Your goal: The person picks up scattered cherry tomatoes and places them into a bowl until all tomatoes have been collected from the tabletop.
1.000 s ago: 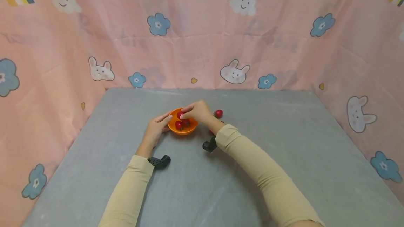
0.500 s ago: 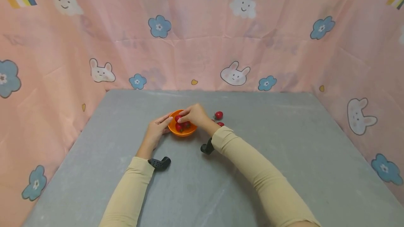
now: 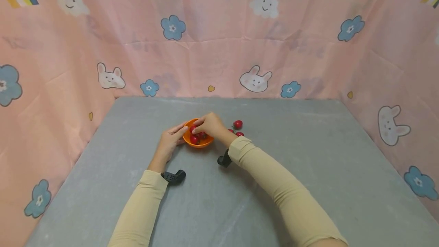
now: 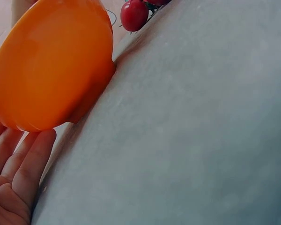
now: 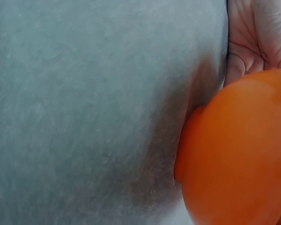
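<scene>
An orange bowl [image 3: 198, 145] stands on the grey table, with a few red cherry tomatoes [image 3: 194, 140] inside. My left hand [image 3: 169, 140] holds the bowl's left side, thumb over the rim and fingers against the outer wall. In the left wrist view, that hand's fingers [image 4: 30, 164] touch the orange wall from below. Reaching over the right rim, my right hand [image 3: 212, 125] pinches a cherry tomato [image 3: 193, 129] low inside the bowl. The right wrist view has mostly the bowl's outside [image 5: 239, 150]; the pinched tomato is hidden there.
Several cherry tomatoes [image 3: 238, 124] lie on the table just right of the bowl, partly behind the right wrist. Black wrist cameras [image 3: 175, 177] jut from both wrists. A pink patterned curtain [image 3: 212, 60] closes off the back and sides of the grey table [image 3: 308, 144].
My right hand has moved slightly left and down into the bowl with the pinched tomato. More of the tomatoes on the table now show behind the wrist. The left hand keeps its place.
</scene>
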Demonstrator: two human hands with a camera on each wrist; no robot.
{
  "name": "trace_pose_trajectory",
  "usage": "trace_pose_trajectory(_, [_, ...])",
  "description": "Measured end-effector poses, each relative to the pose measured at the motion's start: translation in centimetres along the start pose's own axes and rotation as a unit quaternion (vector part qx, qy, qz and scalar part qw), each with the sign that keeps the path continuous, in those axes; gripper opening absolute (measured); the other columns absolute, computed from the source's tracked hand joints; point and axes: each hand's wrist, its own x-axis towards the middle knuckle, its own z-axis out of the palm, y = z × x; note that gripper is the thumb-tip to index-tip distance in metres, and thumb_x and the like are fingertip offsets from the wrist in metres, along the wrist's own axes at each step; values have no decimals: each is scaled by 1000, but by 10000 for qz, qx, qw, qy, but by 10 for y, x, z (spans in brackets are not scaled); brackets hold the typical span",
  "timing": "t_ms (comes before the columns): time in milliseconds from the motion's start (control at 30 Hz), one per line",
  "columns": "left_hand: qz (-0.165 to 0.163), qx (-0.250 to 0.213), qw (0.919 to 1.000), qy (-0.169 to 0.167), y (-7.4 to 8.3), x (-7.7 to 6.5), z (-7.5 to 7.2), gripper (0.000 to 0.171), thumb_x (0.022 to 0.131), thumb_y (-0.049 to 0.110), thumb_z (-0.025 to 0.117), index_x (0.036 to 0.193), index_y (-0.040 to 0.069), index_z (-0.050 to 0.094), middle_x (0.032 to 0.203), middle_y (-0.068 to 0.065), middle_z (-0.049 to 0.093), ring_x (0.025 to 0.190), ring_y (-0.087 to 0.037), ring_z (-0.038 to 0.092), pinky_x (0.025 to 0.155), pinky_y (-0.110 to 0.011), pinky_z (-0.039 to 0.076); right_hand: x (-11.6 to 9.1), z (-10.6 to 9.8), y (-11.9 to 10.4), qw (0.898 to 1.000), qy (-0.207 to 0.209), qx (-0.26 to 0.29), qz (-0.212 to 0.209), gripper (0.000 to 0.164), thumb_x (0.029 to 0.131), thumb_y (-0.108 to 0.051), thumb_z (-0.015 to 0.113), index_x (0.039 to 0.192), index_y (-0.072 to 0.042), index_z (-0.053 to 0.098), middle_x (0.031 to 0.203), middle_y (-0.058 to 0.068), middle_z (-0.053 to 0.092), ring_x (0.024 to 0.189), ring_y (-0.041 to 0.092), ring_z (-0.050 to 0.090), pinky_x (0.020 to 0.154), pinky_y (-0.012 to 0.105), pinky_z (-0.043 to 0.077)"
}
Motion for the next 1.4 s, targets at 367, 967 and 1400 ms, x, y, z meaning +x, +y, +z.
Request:
trace_pose_trajectory(367, [-100,-203,9997,95,-1,3,2,52,84,40,66,128,15,58,134,-2,54,110,-16,57,78,-22,54,0,-30,6,9995,163,284,-49,25,76,-27,77,97,-15,75,102,0,71,104,18,58,92,32,49])
trace_pose_trajectory(967, [13,-97,10000,-10,0,0,2,49,86,39,64,128,16,58,133,-2,54,112,-16,57,80,-24,54,1,-79,55,9972,400,610,-161,32,74,-26,78,101,-9,73,103,6,70,100,19,61,88,35,50])
trace_pose_trajectory(1400, [-15,-2,10000,62,1,-1,2,49,86,40,64,128,17,58,133,-2,54,109,-17,58,81,-26,54,-1,-97,83,9954,508,815,-39,35,77,-23,76,107,-6,69,109,10,68,101,20,62,91,35,48])
